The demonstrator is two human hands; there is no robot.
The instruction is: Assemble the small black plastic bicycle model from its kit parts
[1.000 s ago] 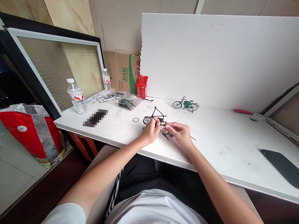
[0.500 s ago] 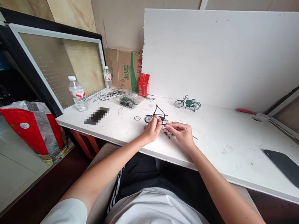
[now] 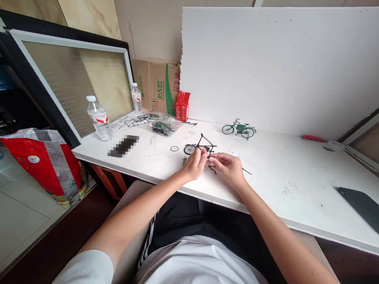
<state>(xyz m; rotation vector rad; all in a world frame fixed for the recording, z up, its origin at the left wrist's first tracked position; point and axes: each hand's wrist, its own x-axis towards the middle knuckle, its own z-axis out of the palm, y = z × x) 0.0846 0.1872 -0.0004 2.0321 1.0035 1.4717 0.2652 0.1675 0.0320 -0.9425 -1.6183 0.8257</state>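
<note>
Between the fingers of my left hand (image 3: 195,164) is a small black model bicycle frame (image 3: 206,139), tilted above the table. My right hand (image 3: 229,168) is closed in a pinch at the frame's lower end, its fingertips close to the left ones. Whatever small part those fingers hold is too small to make out. Behind my left hand lies a small spoked wheel (image 3: 189,149), partly covered. Several small dark parts (image 3: 213,169) lie under and around the hands. A thin black ring (image 3: 174,148) rests to the left.
A green model bicycle (image 3: 240,129) stands at the back. Leftward are a plastic bag of parts (image 3: 162,127), black part frames (image 3: 137,120), a water bottle (image 3: 99,119) and a red box (image 3: 182,106). A dark phone-like slab (image 3: 368,212) lies at right; a white board (image 3: 285,66) rises behind.
The model frame has turned slightly and shifted a little right in my left hand. My right hand has moved slightly left, closer against the frame's lower end.
</note>
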